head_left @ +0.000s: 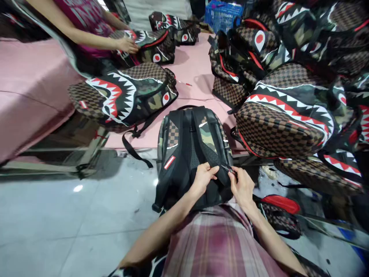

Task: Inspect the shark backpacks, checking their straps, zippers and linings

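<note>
A backpack [191, 154] with black straps and checkered and camouflage panels leans upright against the table edge before my lap, its strap side facing me. My left hand [204, 177] is closed in a pinch at the edge of the right-hand shoulder strap [211, 154]; anything finer between the fingertips is too small to make out. In my right hand [242, 185] is a small dark pair of thread snips [226, 167], its pointed tips toward the left fingertips, over the same strap. A red label [169, 162] shows on the other strap.
On the pink-covered table [190, 65] lie a shark-mouth backpack [123, 96] at left and a pile of similar bags [285, 111] at right. Across it, a co-worker's hand [128, 45] touches another backpack [157, 46]. A blue crate [223, 16] stands behind; a red-topped bag [281, 204] sits low right.
</note>
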`<state>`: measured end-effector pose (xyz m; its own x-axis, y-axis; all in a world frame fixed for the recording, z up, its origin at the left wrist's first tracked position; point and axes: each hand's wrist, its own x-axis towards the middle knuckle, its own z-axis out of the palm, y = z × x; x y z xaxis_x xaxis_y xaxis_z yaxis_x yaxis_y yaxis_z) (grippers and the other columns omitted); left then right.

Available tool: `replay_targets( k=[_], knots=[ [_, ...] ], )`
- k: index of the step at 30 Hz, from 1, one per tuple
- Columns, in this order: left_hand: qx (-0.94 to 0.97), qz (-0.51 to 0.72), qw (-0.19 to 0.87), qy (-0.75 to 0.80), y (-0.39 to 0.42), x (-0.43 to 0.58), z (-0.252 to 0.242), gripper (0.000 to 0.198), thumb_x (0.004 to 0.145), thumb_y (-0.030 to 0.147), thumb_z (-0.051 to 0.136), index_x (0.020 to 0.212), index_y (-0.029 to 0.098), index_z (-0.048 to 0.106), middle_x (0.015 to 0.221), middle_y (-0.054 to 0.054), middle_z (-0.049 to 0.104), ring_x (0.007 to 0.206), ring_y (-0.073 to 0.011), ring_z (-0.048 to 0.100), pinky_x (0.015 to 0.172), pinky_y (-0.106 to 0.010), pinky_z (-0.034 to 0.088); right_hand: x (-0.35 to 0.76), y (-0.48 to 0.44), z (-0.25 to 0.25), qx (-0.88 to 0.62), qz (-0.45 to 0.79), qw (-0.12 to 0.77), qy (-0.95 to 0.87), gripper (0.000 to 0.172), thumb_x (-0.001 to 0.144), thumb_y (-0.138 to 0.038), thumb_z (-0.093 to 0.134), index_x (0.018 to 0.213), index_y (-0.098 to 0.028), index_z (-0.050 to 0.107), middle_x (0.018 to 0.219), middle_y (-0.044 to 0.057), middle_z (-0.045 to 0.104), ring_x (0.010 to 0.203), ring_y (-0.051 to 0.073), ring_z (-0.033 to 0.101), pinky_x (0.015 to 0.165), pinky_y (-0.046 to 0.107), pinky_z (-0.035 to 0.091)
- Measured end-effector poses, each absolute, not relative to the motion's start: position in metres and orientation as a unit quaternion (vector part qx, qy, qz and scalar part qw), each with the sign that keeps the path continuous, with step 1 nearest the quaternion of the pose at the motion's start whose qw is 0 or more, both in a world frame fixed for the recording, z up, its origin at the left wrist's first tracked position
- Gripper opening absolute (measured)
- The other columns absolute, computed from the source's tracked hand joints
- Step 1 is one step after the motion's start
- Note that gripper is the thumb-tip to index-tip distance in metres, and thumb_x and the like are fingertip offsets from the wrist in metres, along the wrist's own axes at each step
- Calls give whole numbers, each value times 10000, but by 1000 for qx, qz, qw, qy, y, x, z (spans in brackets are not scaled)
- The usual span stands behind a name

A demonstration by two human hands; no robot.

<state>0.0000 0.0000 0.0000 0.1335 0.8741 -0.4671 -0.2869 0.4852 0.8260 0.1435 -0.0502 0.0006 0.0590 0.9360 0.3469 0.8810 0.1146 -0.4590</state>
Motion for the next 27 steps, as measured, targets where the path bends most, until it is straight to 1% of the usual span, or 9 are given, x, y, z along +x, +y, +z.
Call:
replay_targets(
  k=[6,12,14,18,20,22,24,26,27],
  knots=[
    [265,425,711,493,-2,1,4,251,566,292,725,719,109,645,671,-34,658,533,-98,572,473,-188,445,142,-50,-1,-679,70,309,-662,216,903,-301,425,976,-159,571,862,67,642,761,172,580,677,273,420],
    [264,436,709,487,-3,3,4,272,574,303,731,741,104,652,661,-34,651,548,-104,576,473,-190,449,138,-50,-1,-698,113,325,-628,233,885,-316,435,986,-160,576,907,80,643,790,183,584,703,294,426],
    [263,436,711,485,-3,3,4,287,567,312,738,746,105,653,671,-35,655,550,-103,577,476,-190,449,137,-47,-1,-702,159,348,-600,228,869,-325,456,990,-171,573,910,73,643,804,186,586,720,302,429],
    [249,425,730,473,-4,1,4,301,556,326,748,735,106,647,666,-31,652,531,-94,566,487,-198,457,140,-41,-3,-648,337,459,-505,215,826,-350,506,949,-181,561,888,48,644,821,173,595,736,294,447],
    [254,425,729,474,-4,1,4,286,569,321,740,733,107,643,661,-29,650,533,-95,567,488,-196,454,142,-37,-3,-624,390,492,-464,220,797,-364,540,917,-181,562,873,39,642,814,166,592,735,285,447],
    [270,426,717,481,-3,1,3,264,583,306,727,737,109,642,664,-30,650,542,-96,568,487,-190,446,143,-32,-4,-633,398,487,-451,270,738,-374,612,925,-184,568,841,21,637,764,154,578,709,269,438],
    [291,427,702,490,-1,3,2,244,593,292,711,745,112,646,674,-29,651,547,-92,563,482,-182,436,143,-23,-6,-649,395,456,-463,323,668,-385,679,903,-183,587,752,-8,619,668,135,545,645,248,416],
    [313,424,688,499,0,3,-2,231,599,291,695,737,113,645,669,-26,647,538,-87,550,474,-178,426,143,-12,-9,-646,412,426,-481,288,645,-412,691,782,-173,608,641,-31,577,586,118,497,578,234,381],
    [325,418,683,503,-1,2,-5,226,604,299,686,724,113,640,652,-23,640,526,-85,543,470,-180,424,144,-5,-10,-644,421,426,-476,284,653,-435,676,708,-167,603,596,-36,555,558,113,476,553,231,365]
  ],
)
